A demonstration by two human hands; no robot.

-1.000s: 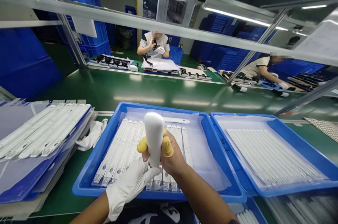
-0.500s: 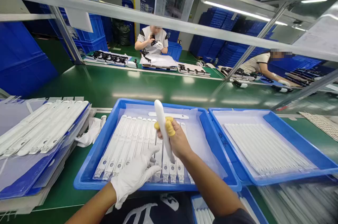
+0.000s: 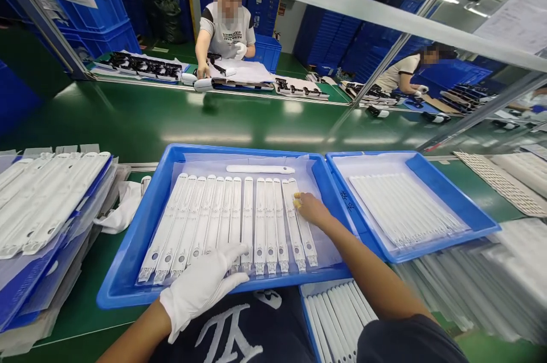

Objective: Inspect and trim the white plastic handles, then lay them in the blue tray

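Slim white plastic strips (image 3: pixel 260 220), lying lengthwise in a row inside a blue plastic tray (image 3: pixel 243 150). Clock centred on that tray, twelve farthest from the wearer.

Noted. Right hand?

Ungloved right hand (image 3: pixel 314 209), yellow covers on the fingertips, between two and three o'clock, at the upper part of the row's endmost strip (image 3: pixel 306 232). Whether the fingers grip it or merely rest there, I cannot tell. The covers presumably guard the surface against marks.

Left?

White-gloved left hand (image 3: pixel 200 280) at seven o'clock, over the strips' near ends. Fingers spread, thumb apart, nothing seen held. Contact unconfirmed.

Reason for the layout?

In my judgement, laying them side by side leaves each strip visible and limits rubbing. The translucent liner sheet (image 3: pixel 200 162) beneath probably protects them. Where visible, holes point towards six o'clock, so a reversed piece should show readily.

Exceptions?

One smooth white crosswise strip (image 3: pixel 256 169) at twelve o'clock, apart from the row, perhaps to distinguish it. At three o'clock, just beside, a second blue plastic tray (image 3: pixel 444 192) holds a closer-packed row.
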